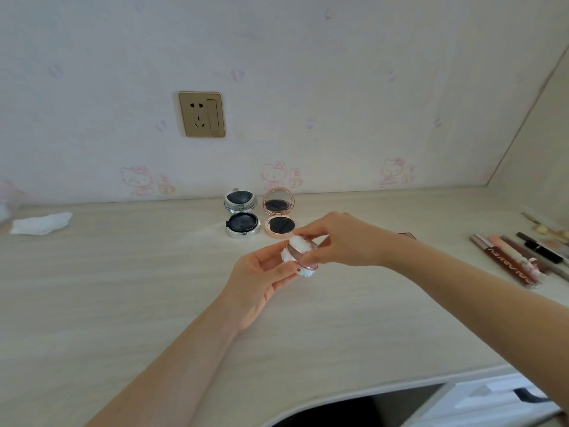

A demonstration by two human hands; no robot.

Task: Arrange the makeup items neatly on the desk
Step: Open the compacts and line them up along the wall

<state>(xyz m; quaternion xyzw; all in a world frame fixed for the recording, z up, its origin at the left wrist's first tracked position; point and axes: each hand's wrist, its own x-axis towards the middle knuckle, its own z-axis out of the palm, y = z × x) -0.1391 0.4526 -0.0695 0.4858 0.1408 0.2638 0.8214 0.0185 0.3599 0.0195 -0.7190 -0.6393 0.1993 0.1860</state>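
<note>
Both hands hold a small white round compact point(300, 255) with a rose-gold band above the middle of the desk. My left hand point(261, 282) cups it from below and the left. My right hand point(341, 238) pinches its top and right side. Behind it two cushion compacts lie open side by side near the wall: a silver compact point(241, 215) on the left and a rose-gold compact point(279, 214) on the right, both with dark puffs. Several lip glosses and pencils point(520, 257) lie in a loose row at the desk's right edge.
A crumpled white tissue point(41, 223) lies at the far left of the pale wood desk point(123, 288). A gold wall socket point(202, 114) sits above on the wallpapered wall. The desk's front edge curves at the bottom right, with a drawer unit point(492, 399) below.
</note>
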